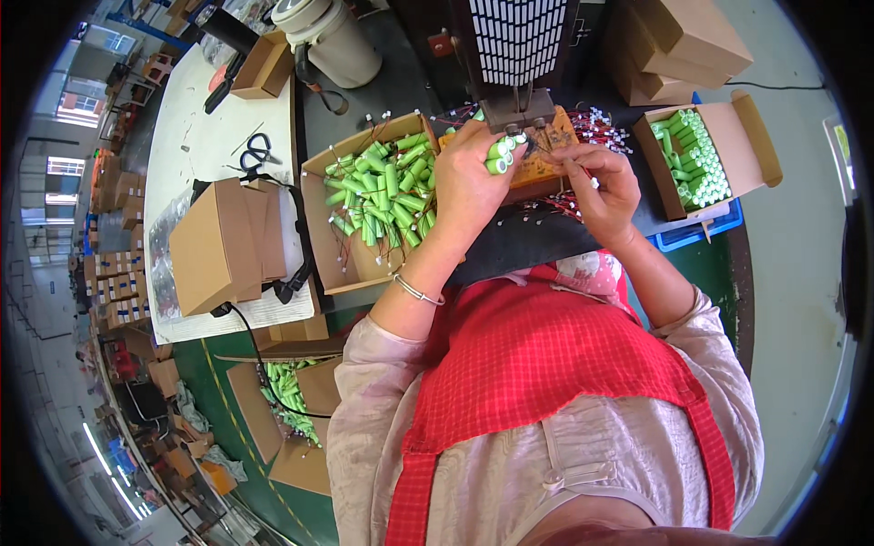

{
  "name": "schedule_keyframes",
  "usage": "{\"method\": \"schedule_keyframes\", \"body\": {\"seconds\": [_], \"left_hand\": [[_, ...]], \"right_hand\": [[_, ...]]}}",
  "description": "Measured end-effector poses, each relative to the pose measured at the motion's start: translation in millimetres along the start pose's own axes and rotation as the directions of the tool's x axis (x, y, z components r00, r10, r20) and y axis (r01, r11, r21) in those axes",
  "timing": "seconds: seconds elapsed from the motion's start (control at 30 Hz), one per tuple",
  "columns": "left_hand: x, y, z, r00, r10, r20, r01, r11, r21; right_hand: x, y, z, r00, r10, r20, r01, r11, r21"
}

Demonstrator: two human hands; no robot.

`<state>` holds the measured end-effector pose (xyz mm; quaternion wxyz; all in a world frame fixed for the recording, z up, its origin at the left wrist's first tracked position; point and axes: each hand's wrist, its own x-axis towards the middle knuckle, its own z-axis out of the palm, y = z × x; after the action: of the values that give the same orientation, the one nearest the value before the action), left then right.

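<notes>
My left hand [469, 182] is closed around several green cylindrical battery cells [501, 155], their pale ends facing right. It is just below the dark head of a bench machine [517, 111], beside an orange-brown work block [560, 132]. Over the block's right side, my right hand [608, 193] has its fingertips pinched on a thin wire lead with a white connector [594, 183]. The exact contact at the machine's tips is too small to make out. Red-and-black wire leads with white connectors [601, 132] lie in a heap behind and beside the block.
Left of my hands, a cardboard box [364, 273] holds wired green cells. At right, an open box [652, 168] has cells in rows, near a blue crate [701, 235]. Scissors [255, 153] and a carton [214, 246] lie on the white table; a jug [341, 55] stands behind.
</notes>
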<state>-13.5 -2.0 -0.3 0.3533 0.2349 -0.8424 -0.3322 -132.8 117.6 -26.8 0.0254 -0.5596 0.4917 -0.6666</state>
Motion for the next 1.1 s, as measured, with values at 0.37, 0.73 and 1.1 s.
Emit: {"method": "schedule_keyframes", "body": {"seconds": [0.37, 0.73, 1.1], "left_hand": [[-15, 17, -30, 0.913, -0.355, 0.198, 0.405, 0.753, -0.518], [-11, 8, -17, 0.928, -0.331, 0.172, 0.371, 0.759, -0.535], [-4, 5, -3, 0.991, -0.135, -0.006, 0.132, 0.977, -0.165]], "right_hand": [[10, -12, -17, 0.99, -0.077, 0.116, 0.112, 0.937, -0.331], [7, -23, 9, 0.927, 0.374, -0.032, -0.368, 0.922, 0.118], [21, -11, 18, 0.714, 0.696, -0.082, -0.573, 0.647, 0.503]]}}
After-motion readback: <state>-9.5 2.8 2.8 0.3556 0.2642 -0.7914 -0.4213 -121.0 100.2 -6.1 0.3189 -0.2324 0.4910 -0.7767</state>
